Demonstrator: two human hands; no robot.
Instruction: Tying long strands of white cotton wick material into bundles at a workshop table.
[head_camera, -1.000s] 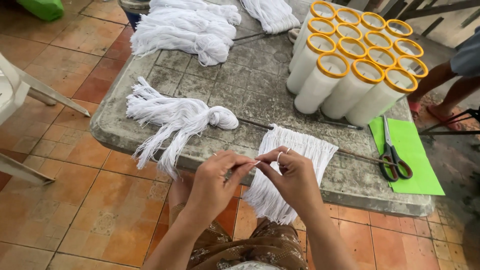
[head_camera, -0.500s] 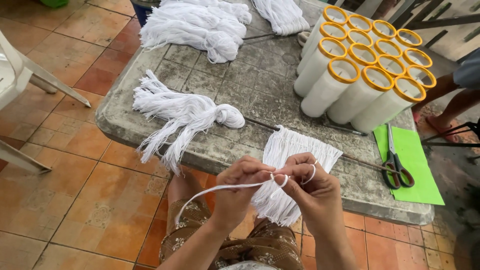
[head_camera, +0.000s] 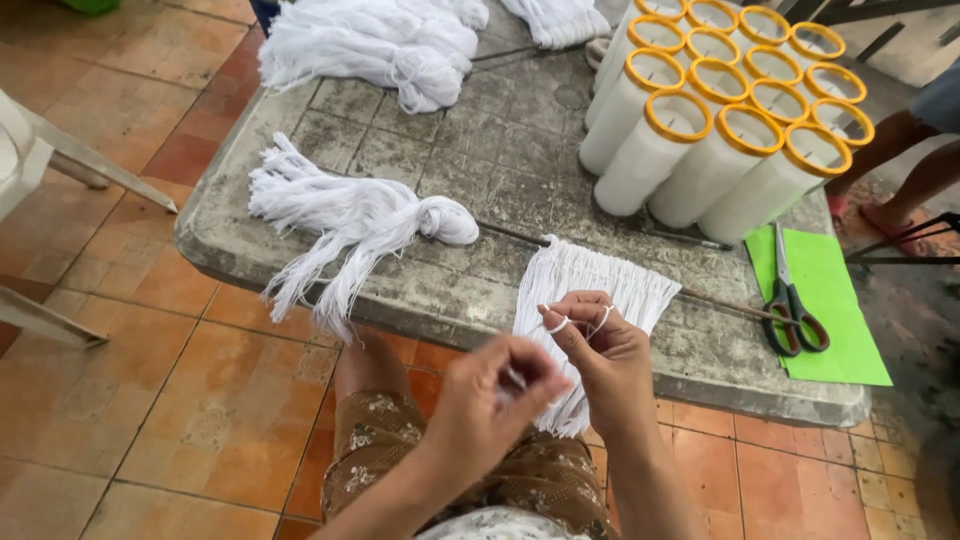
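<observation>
Both hands' grip pinches a thin white string (head_camera: 556, 326).

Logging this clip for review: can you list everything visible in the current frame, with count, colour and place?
table: one, grey and worn, centre of view
white tubes: about twelve, white with yellow rims, standing packed at the table's far right
string bundles: three loose white bundles, one at the near left, two at the far edge
string fringe: one, white, hanging from a thin rod over the near edge
scissors: one pair, dark handles, on the green sheet
green sheet: one, right end of the table
white chair: one, partly seen, far left
another person's legs: far right
floor tiles: orange-brown
left hand: blurred, pinching white string
right hand: string looped on its fingers
</observation>
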